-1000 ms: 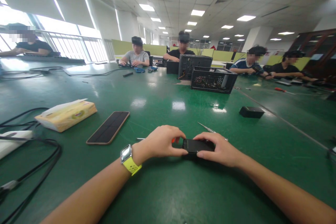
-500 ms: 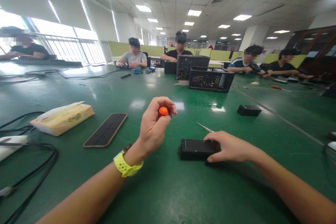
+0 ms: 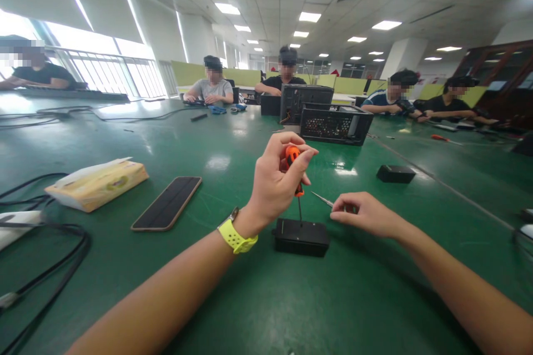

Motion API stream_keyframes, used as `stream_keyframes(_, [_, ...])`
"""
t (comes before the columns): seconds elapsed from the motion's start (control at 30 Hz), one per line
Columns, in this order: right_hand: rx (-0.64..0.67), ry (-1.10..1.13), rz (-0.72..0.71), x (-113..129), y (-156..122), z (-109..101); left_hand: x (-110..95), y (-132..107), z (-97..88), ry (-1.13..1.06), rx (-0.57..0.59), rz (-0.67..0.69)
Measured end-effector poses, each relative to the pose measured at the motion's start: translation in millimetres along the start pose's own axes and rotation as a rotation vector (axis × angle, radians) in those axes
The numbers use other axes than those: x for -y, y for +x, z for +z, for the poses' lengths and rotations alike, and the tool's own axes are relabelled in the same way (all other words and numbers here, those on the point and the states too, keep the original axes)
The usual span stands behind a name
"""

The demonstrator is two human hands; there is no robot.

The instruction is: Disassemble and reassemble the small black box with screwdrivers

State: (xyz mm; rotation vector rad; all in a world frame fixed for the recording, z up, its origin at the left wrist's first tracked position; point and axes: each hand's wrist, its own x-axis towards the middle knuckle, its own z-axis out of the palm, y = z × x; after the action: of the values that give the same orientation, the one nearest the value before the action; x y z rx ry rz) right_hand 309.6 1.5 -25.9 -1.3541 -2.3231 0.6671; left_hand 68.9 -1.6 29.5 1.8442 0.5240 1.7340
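Note:
My left hand (image 3: 278, 177) is closed around the orange-and-black handle of a screwdriver (image 3: 292, 156). Its thin shaft points straight down, and the tip meets the top of a black rectangular box (image 3: 302, 238) on the green table. Just to the right, my right hand (image 3: 363, 213) has its thumb and fingers pinched at the near end of a thin pointed metal tool (image 3: 322, 198). That tool lies low over the table, its tip pointing away to the left; the fingers hide its rear end. My right hand is apart from the box.
A phone (image 3: 167, 203) and a yellow tissue pack (image 3: 100, 184) lie to the left, beside black cables (image 3: 69, 258). Another black box (image 3: 395, 174) sits at right. Farther back stand a black computer case (image 3: 336, 125) and several seated people.
My left hand has moved right and turned the screwdriver upright onto the box. My right hand has let go of the box and moved to the thin metal tool. The box has shifted slightly left.

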Motion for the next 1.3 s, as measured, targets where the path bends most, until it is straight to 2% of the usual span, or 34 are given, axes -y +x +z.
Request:
stream_keyframes(0.13, [-0.120, -0.201, 0.066, -19.2, 4.7, -2.5, 6.3, 7.7, -7.2, 0.070, -0.044, 0.011])
stream_keyframes(0.23, [-0.127, -0.201, 0.102, -23.4, 6.0, -1.0, 0.8, 9.1, -6.6, 0.069, -0.061, 0.009])
stream_keyframes(0.33, [-0.152, -0.078, 0.065, -12.2, 4.7, 2.8, -3.5, 4.2, -0.3, 0.024, -0.004, -0.029])
stream_keyframes(0.47, [-0.129, 0.053, -0.077, 8.8, 1.6, 9.9, 0.6, -4.2, 6.0, 0.057, 0.113, -0.052])
stream_keyframes(0.63, [-0.036, 0.100, -0.141, 12.8, -0.5, 15.6, 8.9, -7.0, 5.1, 0.097, 0.137, -0.040])
stream_keyframes(0.8, [0.057, -0.001, -0.202, 12.2, -2.2, 20.2, 11.3, -7.3, 4.7, 0.109, 0.154, -0.024])
stream_keyframes(1.03, [0.035, -0.127, -0.292, 23.2, -5.1, 24.8, 9.3, -9.4, 5.6, 0.187, 0.179, 0.018])
stream_keyframes(1.3, [-0.037, -0.099, -0.231, 28.6, -6.0, 31.6, 4.7, -7.9, 3.3, 0.319, 0.133, 0.169])
